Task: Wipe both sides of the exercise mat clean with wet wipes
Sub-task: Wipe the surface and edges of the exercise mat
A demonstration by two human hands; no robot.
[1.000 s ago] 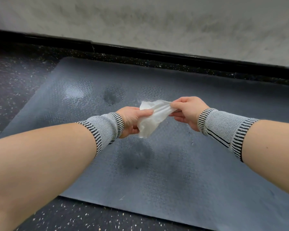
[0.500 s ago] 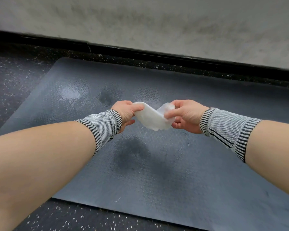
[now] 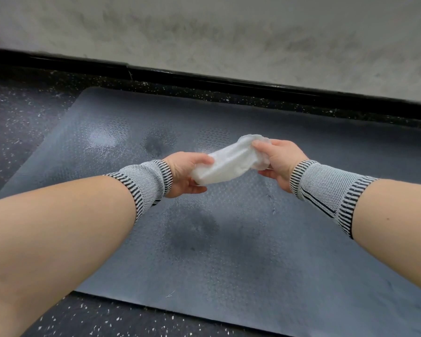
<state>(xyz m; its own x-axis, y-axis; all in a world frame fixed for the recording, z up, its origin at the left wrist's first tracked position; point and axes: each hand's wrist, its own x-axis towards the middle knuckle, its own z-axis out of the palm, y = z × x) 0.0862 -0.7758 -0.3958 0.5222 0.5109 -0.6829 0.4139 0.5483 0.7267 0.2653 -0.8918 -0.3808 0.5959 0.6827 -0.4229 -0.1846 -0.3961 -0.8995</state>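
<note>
While you hold the wet wipe (image 3: 225,164) in the air above the exercise mat (image 3: 241,251), your left hand (image 3: 186,175) has its grip clenched on the wipe's lower end and your right hand (image 3: 278,159) pinches its upper end. The mat lies flat on the speckled floor (image 3: 15,122), with damp patches.

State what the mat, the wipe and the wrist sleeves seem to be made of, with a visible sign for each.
Exercise mat: probably rubber or foam, matte grey, embossed grip pattern. Wet wipe: thin white nonwoven cloth, crumpled and limp. Wrist sleeves: knitted elastic fabric, visible mesh weave with striped cuffs.
</note>
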